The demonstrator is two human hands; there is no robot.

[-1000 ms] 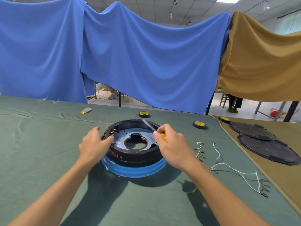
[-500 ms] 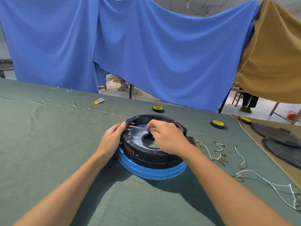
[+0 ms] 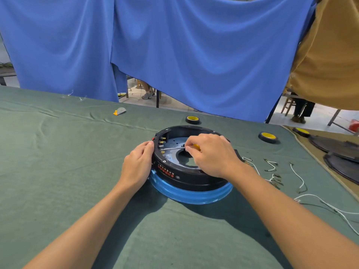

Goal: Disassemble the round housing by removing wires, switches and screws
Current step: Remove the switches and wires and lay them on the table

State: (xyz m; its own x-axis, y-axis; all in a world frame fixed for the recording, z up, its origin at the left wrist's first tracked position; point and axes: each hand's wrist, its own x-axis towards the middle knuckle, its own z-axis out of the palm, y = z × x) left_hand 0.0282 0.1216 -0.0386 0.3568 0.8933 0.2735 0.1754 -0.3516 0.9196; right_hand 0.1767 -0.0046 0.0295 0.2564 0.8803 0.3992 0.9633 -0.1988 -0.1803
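A round black housing (image 3: 186, 177) with a blue lower ring sits on the green cloth in the middle of the head view. My left hand (image 3: 138, 165) grips its left rim, fingers curled over the edge. My right hand (image 3: 211, 154) reaches over the housing and holds a yellow-handled screwdriver (image 3: 174, 148), whose metal shaft points left at a row of brass terminals (image 3: 162, 145) on the inner left wall. A grey metal plate with a central hole lies inside the housing.
Loose white wires (image 3: 272, 171) lie on the cloth right of the housing. Black-and-yellow tape rolls (image 3: 268, 137) stand behind and to the right. Two black round covers (image 3: 342, 162) lie on a tan cloth far right. A small grey-yellow piece (image 3: 119, 111) lies far back left.
My right hand has swung the screwdriver from pointing up and back to pointing left at the terminals. The camera has moved closer and shifted left; the left hand stays on the rim.
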